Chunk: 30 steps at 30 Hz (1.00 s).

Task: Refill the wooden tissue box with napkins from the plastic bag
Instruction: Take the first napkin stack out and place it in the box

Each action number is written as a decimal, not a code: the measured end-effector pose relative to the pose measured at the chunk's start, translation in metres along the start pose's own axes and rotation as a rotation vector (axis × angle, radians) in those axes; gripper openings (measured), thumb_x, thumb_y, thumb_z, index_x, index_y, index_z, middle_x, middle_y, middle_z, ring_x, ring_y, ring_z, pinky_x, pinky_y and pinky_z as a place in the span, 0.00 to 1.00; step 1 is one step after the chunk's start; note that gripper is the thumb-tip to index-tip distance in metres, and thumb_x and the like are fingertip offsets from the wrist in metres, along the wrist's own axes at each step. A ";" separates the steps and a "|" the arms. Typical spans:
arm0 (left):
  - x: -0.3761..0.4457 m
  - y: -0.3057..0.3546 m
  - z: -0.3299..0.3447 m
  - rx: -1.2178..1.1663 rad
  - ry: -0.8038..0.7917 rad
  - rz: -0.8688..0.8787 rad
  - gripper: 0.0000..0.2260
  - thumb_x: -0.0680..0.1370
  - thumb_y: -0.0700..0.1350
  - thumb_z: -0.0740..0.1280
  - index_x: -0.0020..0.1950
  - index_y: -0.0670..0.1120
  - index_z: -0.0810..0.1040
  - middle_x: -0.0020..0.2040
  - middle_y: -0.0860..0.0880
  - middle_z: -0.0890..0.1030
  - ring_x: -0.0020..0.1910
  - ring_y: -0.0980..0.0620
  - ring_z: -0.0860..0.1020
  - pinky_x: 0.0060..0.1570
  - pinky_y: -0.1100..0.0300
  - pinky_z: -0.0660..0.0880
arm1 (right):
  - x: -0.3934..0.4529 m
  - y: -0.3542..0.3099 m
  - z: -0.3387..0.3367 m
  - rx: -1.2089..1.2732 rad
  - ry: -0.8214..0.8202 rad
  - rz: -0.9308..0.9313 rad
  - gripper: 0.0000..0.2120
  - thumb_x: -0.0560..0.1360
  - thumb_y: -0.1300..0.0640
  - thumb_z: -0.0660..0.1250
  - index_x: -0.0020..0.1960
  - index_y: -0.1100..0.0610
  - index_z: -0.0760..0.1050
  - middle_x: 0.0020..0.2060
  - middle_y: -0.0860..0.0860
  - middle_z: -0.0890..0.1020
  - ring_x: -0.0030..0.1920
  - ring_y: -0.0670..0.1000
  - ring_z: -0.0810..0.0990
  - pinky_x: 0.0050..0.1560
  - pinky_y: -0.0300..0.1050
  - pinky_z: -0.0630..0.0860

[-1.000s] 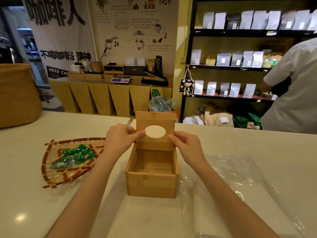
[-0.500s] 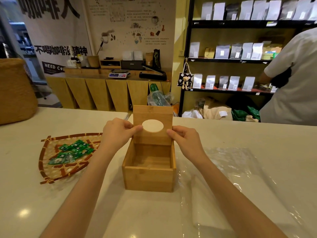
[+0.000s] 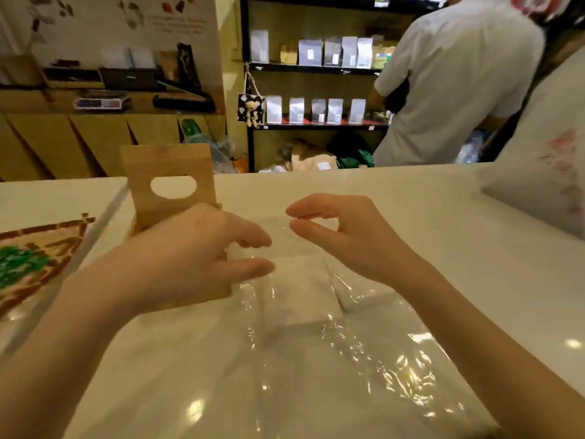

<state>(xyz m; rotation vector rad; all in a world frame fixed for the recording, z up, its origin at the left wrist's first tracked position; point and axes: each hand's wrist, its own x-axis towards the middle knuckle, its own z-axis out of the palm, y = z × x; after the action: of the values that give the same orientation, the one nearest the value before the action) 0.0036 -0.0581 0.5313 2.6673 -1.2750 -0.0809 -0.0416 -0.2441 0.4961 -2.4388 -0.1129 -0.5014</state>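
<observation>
The wooden tissue box [image 3: 167,167] stands at the left on the white counter, its lid with an oval hole tipped upright. Most of the box body is hidden behind my left hand [image 3: 196,258]. A clear plastic bag [image 3: 348,359] lies in front of me with a white stack of napkins [image 3: 297,289] inside it. My left hand hovers at the left side of the bag's far end, fingers apart. My right hand [image 3: 345,236] hovers over the same end, thumb and forefinger close together with nothing seen between them.
A woven tray [image 3: 72,236] with green packets sits at the left edge. A large white bag [image 3: 554,172] rests at the far right of the counter [image 3: 443,217]. Behind the counter a person in a white shirt [image 3: 459,74] faces dark shelves of pouches.
Both hands have let go of the box lid and moved right, over the plastic bag. The view has swung right and lower, so the box now sits at the left.
</observation>
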 end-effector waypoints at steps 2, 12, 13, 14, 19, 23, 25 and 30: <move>0.007 0.022 0.024 -0.031 -0.086 0.219 0.21 0.71 0.63 0.60 0.63 0.63 0.70 0.62 0.66 0.73 0.58 0.64 0.72 0.53 0.70 0.69 | -0.032 0.011 -0.010 -0.033 0.015 0.077 0.12 0.75 0.50 0.64 0.57 0.50 0.78 0.51 0.43 0.82 0.47 0.37 0.78 0.47 0.26 0.71; 0.028 0.027 0.127 0.131 -0.048 0.521 0.33 0.72 0.68 0.49 0.74 0.56 0.50 0.75 0.58 0.50 0.73 0.59 0.45 0.73 0.58 0.43 | -0.151 0.068 0.011 -0.547 -0.298 0.468 0.47 0.66 0.26 0.41 0.75 0.54 0.44 0.77 0.49 0.49 0.76 0.49 0.46 0.75 0.48 0.47; 0.028 0.027 0.131 0.136 -0.088 0.498 0.34 0.72 0.67 0.48 0.74 0.56 0.46 0.75 0.59 0.43 0.73 0.61 0.39 0.72 0.60 0.36 | -0.155 0.071 0.012 -0.538 -0.323 0.502 0.48 0.64 0.26 0.39 0.75 0.54 0.41 0.77 0.49 0.45 0.76 0.49 0.43 0.75 0.49 0.43; 0.028 0.027 0.133 0.149 -0.115 0.486 0.34 0.72 0.68 0.47 0.74 0.56 0.43 0.74 0.60 0.40 0.72 0.62 0.36 0.70 0.61 0.32 | -0.157 0.073 0.011 -0.513 -0.338 0.522 0.47 0.65 0.27 0.40 0.75 0.55 0.39 0.77 0.49 0.42 0.76 0.48 0.41 0.75 0.50 0.41; 0.022 0.034 0.143 0.130 -0.115 0.549 0.36 0.71 0.70 0.47 0.74 0.57 0.42 0.74 0.59 0.39 0.72 0.60 0.33 0.68 0.60 0.29 | -0.159 0.083 0.001 -0.511 -0.387 0.479 0.44 0.67 0.27 0.42 0.76 0.52 0.41 0.77 0.47 0.44 0.75 0.44 0.41 0.74 0.56 0.35; 0.020 0.040 0.150 0.095 -0.065 0.570 0.32 0.74 0.67 0.48 0.75 0.55 0.48 0.75 0.58 0.44 0.73 0.57 0.36 0.68 0.60 0.30 | -0.159 0.088 -0.007 -0.497 -0.371 0.472 0.35 0.75 0.34 0.46 0.76 0.51 0.44 0.77 0.47 0.45 0.75 0.44 0.42 0.73 0.57 0.35; 0.022 0.039 0.150 0.084 -0.037 0.586 0.29 0.75 0.65 0.44 0.74 0.56 0.53 0.76 0.57 0.50 0.74 0.56 0.41 0.68 0.60 0.32 | -0.163 0.082 -0.005 -0.442 -0.259 0.426 0.34 0.74 0.34 0.46 0.75 0.50 0.50 0.77 0.47 0.51 0.75 0.45 0.45 0.74 0.54 0.37; 0.026 0.034 0.148 -0.065 -0.049 0.533 0.27 0.74 0.61 0.39 0.71 0.60 0.60 0.74 0.62 0.51 0.74 0.62 0.43 0.71 0.62 0.37 | -0.175 0.044 0.002 -0.155 0.117 0.105 0.22 0.75 0.41 0.55 0.58 0.53 0.76 0.55 0.48 0.81 0.56 0.42 0.75 0.59 0.39 0.71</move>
<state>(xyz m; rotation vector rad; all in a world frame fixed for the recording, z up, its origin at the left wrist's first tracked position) -0.0250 -0.1199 0.3929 2.1965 -1.9100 -0.1106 -0.1935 -0.2703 0.4029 -2.5421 0.1066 -0.6238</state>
